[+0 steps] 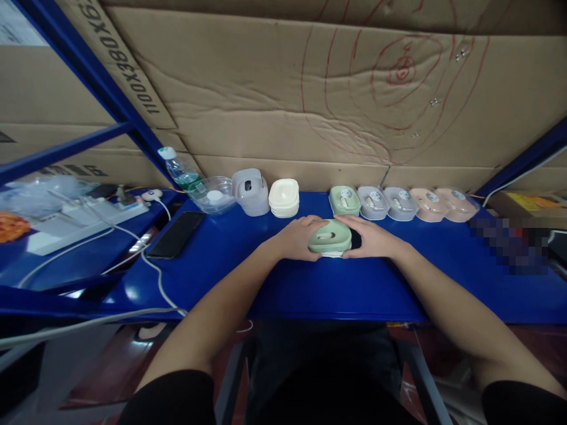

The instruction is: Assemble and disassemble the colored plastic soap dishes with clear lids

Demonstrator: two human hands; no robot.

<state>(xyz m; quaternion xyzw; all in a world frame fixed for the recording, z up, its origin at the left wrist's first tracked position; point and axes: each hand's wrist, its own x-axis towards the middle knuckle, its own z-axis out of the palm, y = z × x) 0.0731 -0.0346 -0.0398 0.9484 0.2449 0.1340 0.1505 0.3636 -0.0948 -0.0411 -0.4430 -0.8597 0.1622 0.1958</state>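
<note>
While both hands grasp it, the green box (336, 243) is over the blue worktop (341, 289), slotted top up, long axis running roughly nine to three o'clock. Fingers of the left hand (299, 239) wrap its nine-o'clock end; those of the right hand (372, 237), its three-o'clock end. The cream stack (284, 198) lies towards ten o'clock. Hands hide both ends; whether its base touches the worktop, I cannot tell. The dark patch (355, 239) beside it is unclear.

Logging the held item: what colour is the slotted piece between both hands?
The slotted piece is pale green, seen in the head view.
</note>
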